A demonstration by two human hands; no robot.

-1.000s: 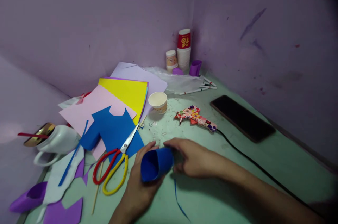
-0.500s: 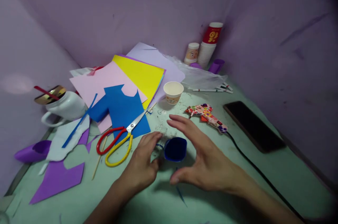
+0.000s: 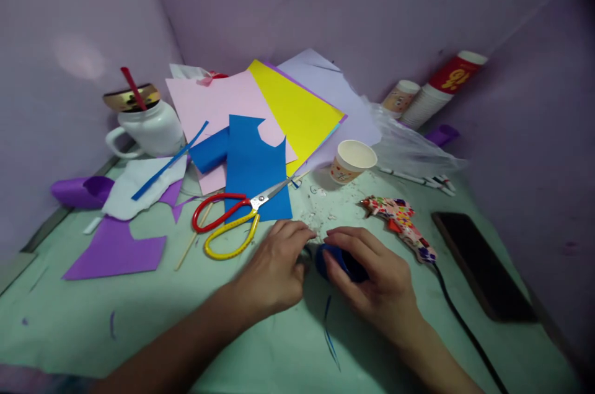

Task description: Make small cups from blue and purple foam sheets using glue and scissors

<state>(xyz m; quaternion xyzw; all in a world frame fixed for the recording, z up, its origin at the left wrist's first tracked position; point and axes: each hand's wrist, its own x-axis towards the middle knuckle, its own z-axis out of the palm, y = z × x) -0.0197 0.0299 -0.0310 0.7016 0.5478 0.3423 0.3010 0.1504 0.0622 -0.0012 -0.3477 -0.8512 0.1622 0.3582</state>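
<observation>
A small blue cup-shaped piece (image 3: pixel 329 262) sits low over the table in front of me, its dark hollow side partly hidden by fingers. My right hand (image 3: pixel 372 276) is closed around it, thumb on the near side and fingers over the far side. Close by on the left, my left hand (image 3: pixel 279 267) has its fingers pinched at a thin dark-blue strip (image 3: pixel 307 250) beside the blue piece; most of that strip is hidden. Red-and-yellow-handled scissors (image 3: pixel 253 211) lie half open beyond my left hand. A loose blue sliver (image 3: pixel 329 335) rests on the table below.
Behind are blue (image 3: pixel 253 158), pink and yellow sheets (image 3: pixel 297 115), and a paper cup (image 3: pixel 353 161). To the right lie a patterned glue gun (image 3: pixel 402 227) with a black cord and a phone (image 3: pixel 483 267). A white mug (image 3: pixel 155 127) and purple scraps (image 3: pixel 116 251) are left.
My right hand has gone from spread wide beside the blue piece to closed around it, and the piece has tilted. The view has turned, shifting the scene.
</observation>
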